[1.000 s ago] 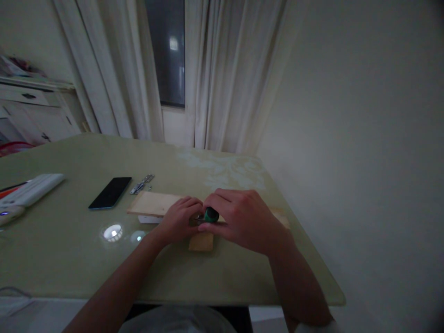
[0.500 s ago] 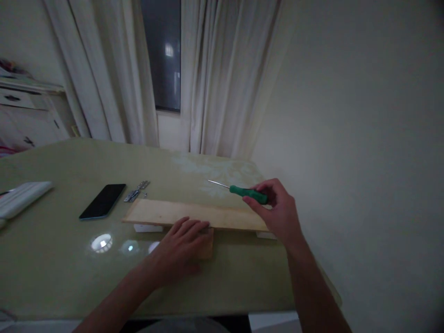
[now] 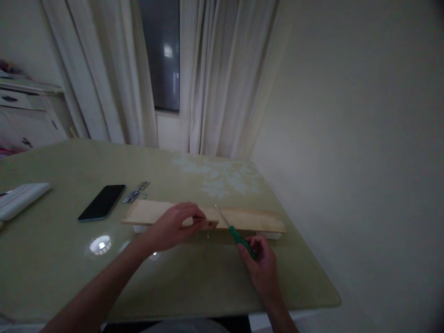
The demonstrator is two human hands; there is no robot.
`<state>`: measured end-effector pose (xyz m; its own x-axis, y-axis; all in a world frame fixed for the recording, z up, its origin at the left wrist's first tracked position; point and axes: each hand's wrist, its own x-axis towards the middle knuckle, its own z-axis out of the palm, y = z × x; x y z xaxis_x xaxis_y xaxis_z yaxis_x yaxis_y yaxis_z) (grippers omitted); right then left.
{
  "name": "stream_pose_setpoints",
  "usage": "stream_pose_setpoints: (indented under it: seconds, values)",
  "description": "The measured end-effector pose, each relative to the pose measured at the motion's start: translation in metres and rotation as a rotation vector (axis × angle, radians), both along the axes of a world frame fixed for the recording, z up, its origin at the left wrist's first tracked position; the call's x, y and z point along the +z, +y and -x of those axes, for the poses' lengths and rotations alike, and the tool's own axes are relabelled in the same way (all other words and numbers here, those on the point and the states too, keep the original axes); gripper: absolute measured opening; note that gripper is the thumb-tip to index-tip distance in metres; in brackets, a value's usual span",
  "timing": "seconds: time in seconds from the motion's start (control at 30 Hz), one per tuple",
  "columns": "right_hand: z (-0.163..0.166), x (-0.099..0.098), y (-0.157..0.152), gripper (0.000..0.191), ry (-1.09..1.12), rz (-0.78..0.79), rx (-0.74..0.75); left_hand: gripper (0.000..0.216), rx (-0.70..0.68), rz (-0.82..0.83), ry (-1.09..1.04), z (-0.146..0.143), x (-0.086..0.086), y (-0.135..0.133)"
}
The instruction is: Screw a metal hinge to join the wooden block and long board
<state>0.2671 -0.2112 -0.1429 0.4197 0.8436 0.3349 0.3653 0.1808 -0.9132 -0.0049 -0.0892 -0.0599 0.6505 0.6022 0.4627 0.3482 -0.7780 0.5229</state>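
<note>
A long pale wooden board [image 3: 249,219] lies across the middle of the green table [image 3: 194,282], raised on white blocks. My left hand [image 3: 171,225] is closed on a small wooden piece [image 3: 207,224] at the board's near edge, lifted off the table. My right hand [image 3: 262,266] is near the table's front and grips a green-handled screwdriver [image 3: 239,238]. Its thin metal shaft points up and left over the board.
A black phone [image 3: 101,202] lies left of the board, with small metal hinges [image 3: 134,192] beside it. A white keyboard-like object [image 3: 19,198] sits at the far left. Curtains and a dark window stand behind the table; a white cabinet [image 3: 24,115] is at left.
My right hand brought the screwdriver from beyond the board down to the near side. My left hand, flat on the small wooden piece before, now pinches it and holds it up.
</note>
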Motion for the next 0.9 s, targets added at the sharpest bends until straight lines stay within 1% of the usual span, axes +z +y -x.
stream_pose_setpoints:
  seconds: [0.07,0.13,0.2,0.27,0.3,0.37,0.47,0.6,0.73,0.83,0.9]
  values:
    - [0.0,-0.003,0.002,0.039,0.005,0.016,0.004,0.026,-0.026,0.135,-0.003,-0.005,0.009,0.022]
    - [0.001,-0.004,0.002,0.038,0.013,0.053,0.034,0.03,-0.018,0.197,0.022,-0.01,0.009,0.042]
    - [0.003,-0.002,0.001,0.038,-0.031,0.121,0.105,0.031,0.007,0.236,0.039,-0.014,0.002,0.056]
    - [0.005,0.001,0.001,0.036,-0.12,0.181,0.179,0.031,0.052,0.253,0.017,-0.017,-0.01,0.063]
    - [0.006,0.003,0.0,0.034,-0.161,0.192,0.194,0.031,0.056,0.259,0.004,-0.017,-0.016,0.064]
    - [0.008,0.006,-0.001,0.033,-0.208,0.163,0.168,0.034,0.059,0.238,-0.034,-0.018,-0.027,0.064]
    - [0.01,0.009,-0.002,0.034,-0.245,0.1,0.125,0.037,0.088,0.175,-0.088,-0.017,-0.036,0.062]
    - [0.013,0.012,-0.003,0.03,-0.312,0.113,0.166,0.038,0.082,0.243,-0.082,-0.017,-0.037,0.061]
    - [0.015,0.013,-0.001,0.029,-0.311,0.12,0.176,0.037,0.07,0.29,-0.113,-0.018,-0.04,0.062]
    - [0.013,0.011,0.0,0.031,-0.278,0.096,0.121,0.039,0.061,0.305,-0.125,-0.018,-0.041,0.062]
    - [0.012,0.009,0.001,0.034,-0.251,0.084,0.083,0.038,0.052,0.324,-0.172,-0.016,-0.039,0.06]
